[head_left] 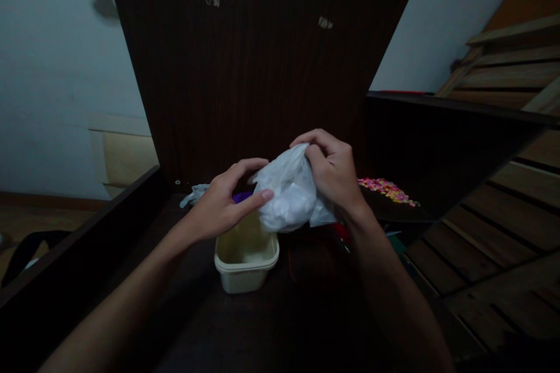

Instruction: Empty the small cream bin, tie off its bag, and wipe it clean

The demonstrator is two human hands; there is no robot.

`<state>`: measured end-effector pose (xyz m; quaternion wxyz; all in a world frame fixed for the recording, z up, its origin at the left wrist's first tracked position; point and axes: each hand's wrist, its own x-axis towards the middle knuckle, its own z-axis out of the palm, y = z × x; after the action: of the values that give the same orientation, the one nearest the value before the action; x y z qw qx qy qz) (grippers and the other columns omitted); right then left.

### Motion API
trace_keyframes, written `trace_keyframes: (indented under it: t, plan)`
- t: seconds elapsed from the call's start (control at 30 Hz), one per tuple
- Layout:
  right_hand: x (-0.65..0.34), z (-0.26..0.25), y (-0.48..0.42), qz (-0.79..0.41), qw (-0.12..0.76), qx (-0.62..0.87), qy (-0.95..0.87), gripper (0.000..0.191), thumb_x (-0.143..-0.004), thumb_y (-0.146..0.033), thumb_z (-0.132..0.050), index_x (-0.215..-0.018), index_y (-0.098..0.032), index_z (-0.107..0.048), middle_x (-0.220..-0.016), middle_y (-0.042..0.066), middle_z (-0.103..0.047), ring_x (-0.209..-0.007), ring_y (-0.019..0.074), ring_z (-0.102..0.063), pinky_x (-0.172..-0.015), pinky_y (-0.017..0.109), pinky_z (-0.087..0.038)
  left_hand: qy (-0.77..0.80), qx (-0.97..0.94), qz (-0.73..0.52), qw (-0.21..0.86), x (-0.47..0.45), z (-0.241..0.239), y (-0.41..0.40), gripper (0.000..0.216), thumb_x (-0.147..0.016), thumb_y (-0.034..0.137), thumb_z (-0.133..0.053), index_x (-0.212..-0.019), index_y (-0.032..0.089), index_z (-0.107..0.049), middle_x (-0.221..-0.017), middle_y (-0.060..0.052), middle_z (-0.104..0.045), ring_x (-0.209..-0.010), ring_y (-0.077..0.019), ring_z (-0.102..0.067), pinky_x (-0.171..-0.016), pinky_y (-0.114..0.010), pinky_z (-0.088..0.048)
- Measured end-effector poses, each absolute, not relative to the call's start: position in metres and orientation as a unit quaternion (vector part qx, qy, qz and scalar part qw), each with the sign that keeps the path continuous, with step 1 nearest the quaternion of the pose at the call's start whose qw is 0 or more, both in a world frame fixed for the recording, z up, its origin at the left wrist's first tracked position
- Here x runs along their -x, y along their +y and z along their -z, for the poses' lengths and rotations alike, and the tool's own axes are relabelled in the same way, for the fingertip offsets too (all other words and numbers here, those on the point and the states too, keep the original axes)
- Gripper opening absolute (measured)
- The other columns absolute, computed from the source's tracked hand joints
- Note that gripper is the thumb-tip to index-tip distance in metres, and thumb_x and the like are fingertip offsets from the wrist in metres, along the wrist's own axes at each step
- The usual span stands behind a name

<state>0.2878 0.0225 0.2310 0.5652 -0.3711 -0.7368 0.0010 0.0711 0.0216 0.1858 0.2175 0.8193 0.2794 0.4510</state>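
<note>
I hold a white plastic bag with something pale bulging inside it, raised over an open cream plastic tub. My right hand is closed, pinching the bag's top edge. My left hand grips the bag's left side with thumb and curled fingers. The tub stands on a dark surface just below the bag, and a little white material shows at its bottom.
A tall dark wooden panel rises behind. Dark side boards frame the space. Behind my hands lie a purple object, a crumpled pale bag and a bright pink-yellow patterned item. Wooden slats fill the right.
</note>
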Motion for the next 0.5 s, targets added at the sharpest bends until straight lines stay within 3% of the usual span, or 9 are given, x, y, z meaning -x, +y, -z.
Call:
trace_keyframes:
  t: [0.1,0.27,0.5]
  plan:
    - [-0.305,-0.235,0.035,0.033,0.584,0.406,-0.703,0.025,-0.084,-0.014,-0.047,-0.080,-0.021,-0.070,-0.083,0.003,-0.069,-0.080,0.0198,-0.062,-0.076,0.033,-0.046,0.288,-0.803,-0.472,0.223,-0.063,-0.179,0.026,0.045,-0.094,0.043,-0.063,-0.133,0.022,-0.057,-0.140,-0.009,-0.060,-0.129,-0.0278,-0.057,-0.113,-0.044,-0.043]
    - [-0.332,-0.226,0.059,0.061,0.568,0.471,-0.672,0.024,-0.081,-0.017,-0.048,-0.079,-0.019,-0.072,-0.080,0.004,-0.071,-0.074,0.0200,-0.063,-0.070,0.032,-0.044,0.319,-0.774,-0.479,0.263,-0.049,-0.160,0.034,0.045,-0.096,0.048,-0.060,-0.132,0.022,-0.057,-0.142,-0.010,-0.058,-0.130,-0.0313,-0.056,-0.114,-0.054,-0.042]
    - [-0.356,-0.185,0.101,0.027,0.528,0.542,-0.654,0.029,-0.077,-0.020,-0.046,-0.082,-0.018,-0.075,-0.082,0.005,-0.075,-0.076,0.0200,-0.064,-0.072,0.031,-0.046,0.280,-0.720,-0.486,0.408,-0.031,-0.111,0.036,0.052,-0.096,0.054,-0.057,-0.138,0.025,-0.052,-0.150,-0.012,-0.051,-0.141,-0.0361,-0.044,-0.120,-0.058,-0.031]
